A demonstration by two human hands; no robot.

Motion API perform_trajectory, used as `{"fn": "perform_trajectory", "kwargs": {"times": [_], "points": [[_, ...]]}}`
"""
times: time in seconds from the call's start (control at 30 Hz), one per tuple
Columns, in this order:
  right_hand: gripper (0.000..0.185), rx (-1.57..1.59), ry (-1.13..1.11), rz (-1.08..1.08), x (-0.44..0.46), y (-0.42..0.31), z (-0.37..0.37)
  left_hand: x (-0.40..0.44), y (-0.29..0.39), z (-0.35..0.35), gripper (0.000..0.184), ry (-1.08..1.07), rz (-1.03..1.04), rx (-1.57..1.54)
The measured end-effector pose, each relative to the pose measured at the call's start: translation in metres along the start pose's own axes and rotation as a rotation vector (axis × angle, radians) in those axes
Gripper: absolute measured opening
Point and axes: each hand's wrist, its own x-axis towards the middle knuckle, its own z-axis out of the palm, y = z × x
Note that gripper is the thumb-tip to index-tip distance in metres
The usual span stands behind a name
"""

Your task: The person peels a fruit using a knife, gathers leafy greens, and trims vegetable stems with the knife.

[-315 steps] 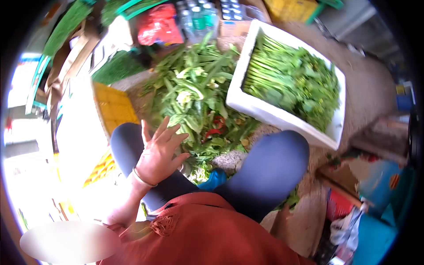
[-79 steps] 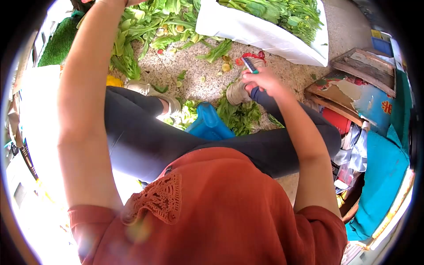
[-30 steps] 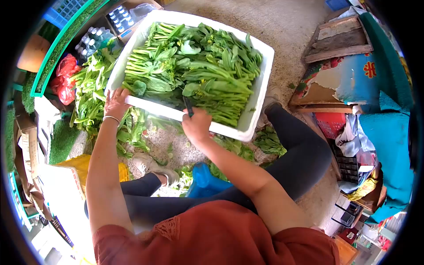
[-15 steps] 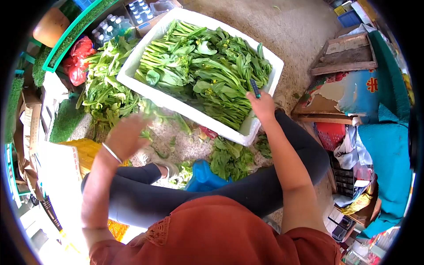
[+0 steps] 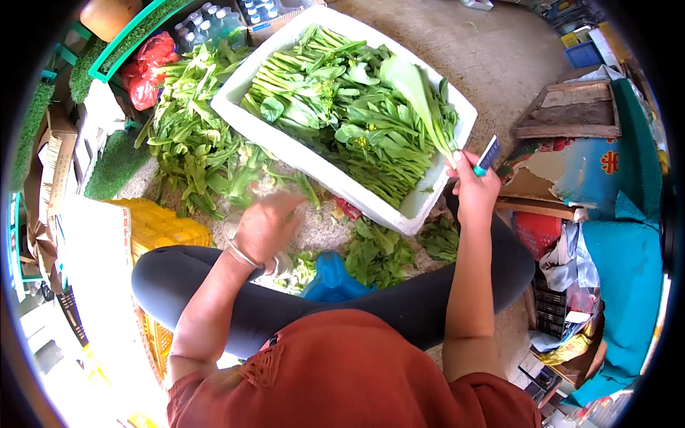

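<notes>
My right hand (image 5: 477, 187) is closed around a small knife (image 5: 489, 154) with a teal handle, its blade pointing up. The same fingers pinch the base of a choy sum stalk (image 5: 422, 107), whose broad leaf reaches back over the box. Beneath it, bunches of choy sum (image 5: 357, 107) with small yellow flowers fill most of a white foam box (image 5: 314, 175). My left hand (image 5: 265, 225) is in front of the box's near side, blurred, with its fingers stretched out and no object visible in them.
Loose leaves (image 5: 196, 150) are heaped on the floor left of the box, and more trimmed leaves (image 5: 378, 253) lie in front. A blue plastic stool (image 5: 332, 278) stands between my legs. At left is a yellow crate (image 5: 160, 230); a wooden frame (image 5: 571, 107) lies at right.
My right hand has lifted a choy sum stalk from the box and moved right with the knife. My left hand has come inward to the right. The view has shifted slightly.
</notes>
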Motion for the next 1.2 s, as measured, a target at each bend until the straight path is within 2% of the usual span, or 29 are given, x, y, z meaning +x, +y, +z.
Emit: {"fn": "perform_trajectory", "kwargs": {"times": [0.07, 0.1, 0.17, 0.2, 0.23, 0.37, 0.43, 0.5, 0.53, 0.57, 0.63, 0.7, 0.77, 0.93, 1.0, 1.03, 1.13, 1.2], "points": [[0.018, -0.033, -0.085, -0.077, -0.036, -0.006, 0.007, 0.001, 0.017, -0.006, 0.031, 0.246, -0.038, -0.173], [0.017, -0.022, -0.156, -0.072, -0.047, 0.006, 0.013, 0.0, 0.023, -0.009, 0.031, 0.238, -0.053, -0.171], [0.016, 0.002, -0.387, -0.015, -0.072, 0.018, 0.029, 0.001, 0.029, -0.011, 0.035, 0.567, 0.341, 0.247], [0.015, -0.002, -0.481, 0.084, -0.079, 0.024, 0.038, 0.004, 0.036, -0.014, 0.038, 0.555, 0.425, 0.251], [0.015, -0.006, -0.579, 0.19, -0.086, 0.03, 0.046, 0.007, 0.04, -0.013, 0.04, 0.487, 0.468, 0.224], [0.021, 0.154, -0.744, 0.396, -0.093, 0.054, 0.07, 0.005, 0.002, 0.017, 0.033, 0.126, 0.272, 0.007], [0.029, 0.195, -0.763, 0.452, -0.095, 0.063, 0.077, 0.005, -0.007, 0.019, 0.028, 0.089, 0.227, 0.003], [0.037, 0.186, -0.683, 0.458, -0.095, 0.065, 0.081, 0.003, -0.021, 0.028, 0.022, -0.032, -0.015, -0.375], [0.042, 0.15, -0.679, 0.385, -0.097, 0.073, 0.083, -0.001, -0.026, 0.039, 0.019, 0.006, -0.157, -0.605], [0.042, 0.153, -0.684, 0.388, -0.098, 0.08, 0.084, -0.002, -0.036, 0.045, 0.019, 0.007, -0.163, -0.602], [0.039, 0.331, -0.693, 0.567, -0.101, 0.088, 0.087, 0.002, -0.047, 0.043, 0.02, -0.22, -0.439, -0.908], [0.041, 0.312, -0.738, 0.566, -0.105, 0.091, 0.088, 0.001, -0.051, 0.046, 0.02, -0.189, -0.404, -1.016], [0.044, 0.346, -0.768, 0.319, -0.112, 0.094, 0.094, 0.004, -0.052, 0.044, 0.021, -0.263, -0.491, -0.997], [0.046, 0.335, -0.816, 0.308, -0.119, 0.097, 0.098, 0.005, -0.058, 0.05, 0.024, -0.328, -0.405, -1.035], [0.043, 0.37, -0.824, 0.286, -0.119, 0.093, 0.101, 0.006, -0.059, 0.049, 0.024, -0.472, -0.421, -0.922], [0.043, 0.37, -0.821, 0.288, -0.117, 0.094, 0.1, 0.005, -0.061, 0.05, 0.024, -0.475, -0.421, -0.922], [0.04, 0.387, -0.906, 0.366, -0.109, 0.104, 0.094, 0.001, -0.06, 0.049, 0.026, -0.531, -0.396, -0.935], [0.039, 0.303, -0.944, 0.704, -0.104, 0.122, 0.085, -0.003, -0.05, 0.037, 0.029, -0.503, -0.421, -1.194]]}}
